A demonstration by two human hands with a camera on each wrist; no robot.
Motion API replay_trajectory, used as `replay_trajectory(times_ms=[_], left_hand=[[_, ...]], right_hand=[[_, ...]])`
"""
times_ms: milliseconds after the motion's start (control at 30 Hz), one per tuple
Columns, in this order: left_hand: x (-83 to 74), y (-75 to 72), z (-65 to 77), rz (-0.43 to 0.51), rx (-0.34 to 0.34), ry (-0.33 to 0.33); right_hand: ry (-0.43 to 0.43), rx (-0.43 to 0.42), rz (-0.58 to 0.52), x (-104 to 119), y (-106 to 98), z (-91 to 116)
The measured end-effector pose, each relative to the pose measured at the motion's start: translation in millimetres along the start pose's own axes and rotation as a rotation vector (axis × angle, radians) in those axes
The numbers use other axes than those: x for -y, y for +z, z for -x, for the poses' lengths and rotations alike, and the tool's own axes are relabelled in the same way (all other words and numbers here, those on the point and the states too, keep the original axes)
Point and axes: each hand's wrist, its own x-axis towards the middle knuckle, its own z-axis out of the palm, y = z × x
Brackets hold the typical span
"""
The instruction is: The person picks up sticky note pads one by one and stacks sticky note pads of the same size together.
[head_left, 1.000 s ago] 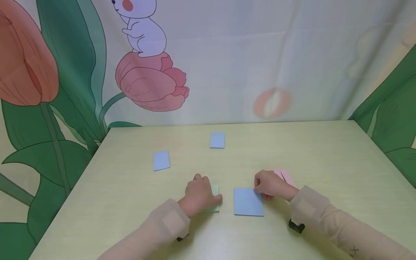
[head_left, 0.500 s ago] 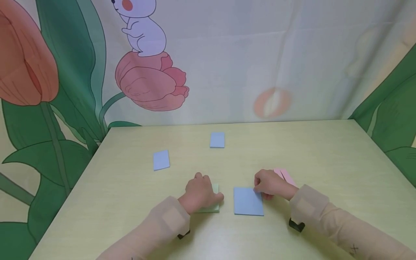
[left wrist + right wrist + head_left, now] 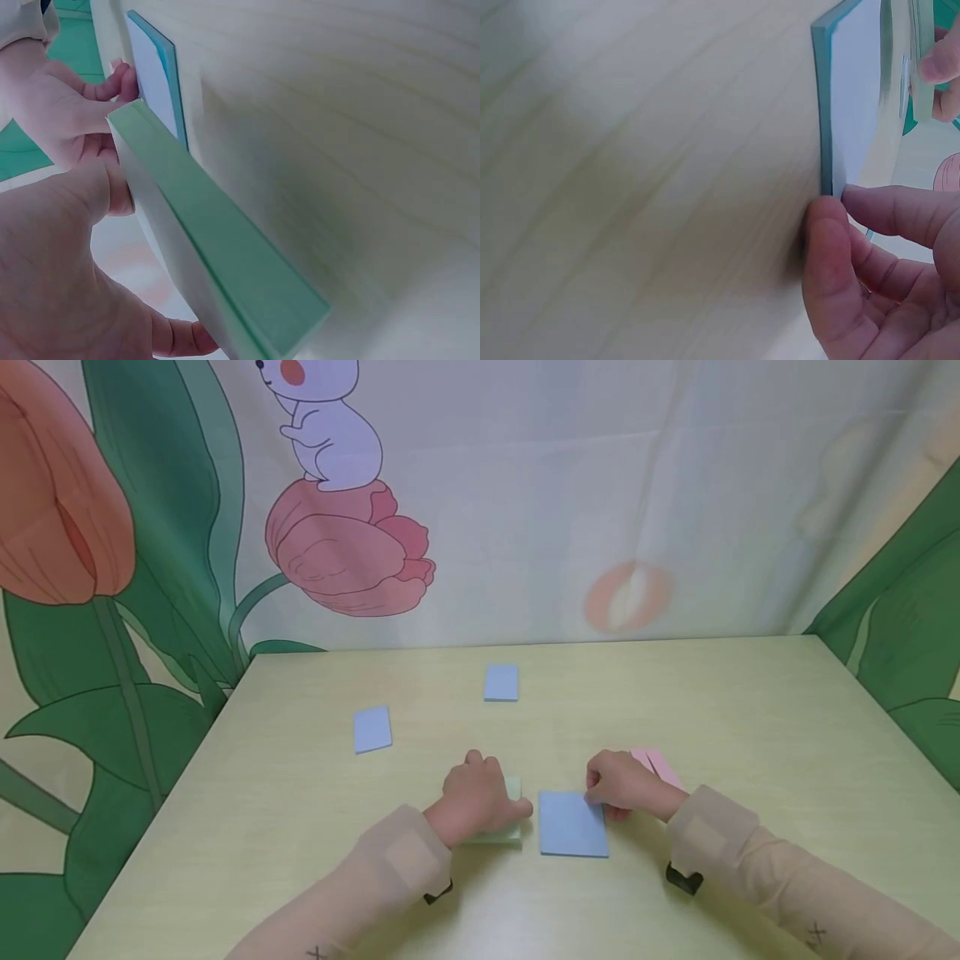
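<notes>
My left hand [image 3: 480, 797] grips a pale green pad of sticky notes [image 3: 217, 232] between thumb and fingers at its opposite sides. In the left wrist view the pad stands off the table, its thick edge towards the camera. Just right of it in the head view lies a larger blue pad of sticky notes [image 3: 572, 831], flat on the table. My right hand [image 3: 628, 783] pinches that pad's far right corner, thumb on top and a finger against the edge, as the right wrist view shows. Part of the green pad is hidden beneath my left hand.
Two smaller blue pads lie farther back, one at the left [image 3: 372, 730] and one near the middle [image 3: 501, 683]. Pink paper pieces [image 3: 657, 765] lie beyond my right wrist, partly covered by it. A printed curtain [image 3: 510, 527] hangs behind the table's far edge.
My left hand has moved to the right and slightly away with the green pad, which is now closer to the large blue pad. The right hand has stayed at the blue pad's corner.
</notes>
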Motion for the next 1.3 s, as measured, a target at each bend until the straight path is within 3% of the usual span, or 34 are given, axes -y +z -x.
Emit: replay_trajectory(times_ms=[767,1300], left_hand=[[-51.4,5.2,-8.2,-0.05,-0.002,0.079],[-71.8,10.4,-12.8,-0.084,0.026,0.074]], right_hand=[[-0.037,-0.011,-0.036,-1,0,1],[-0.096,-0.044,0.017,-3,-2,1]])
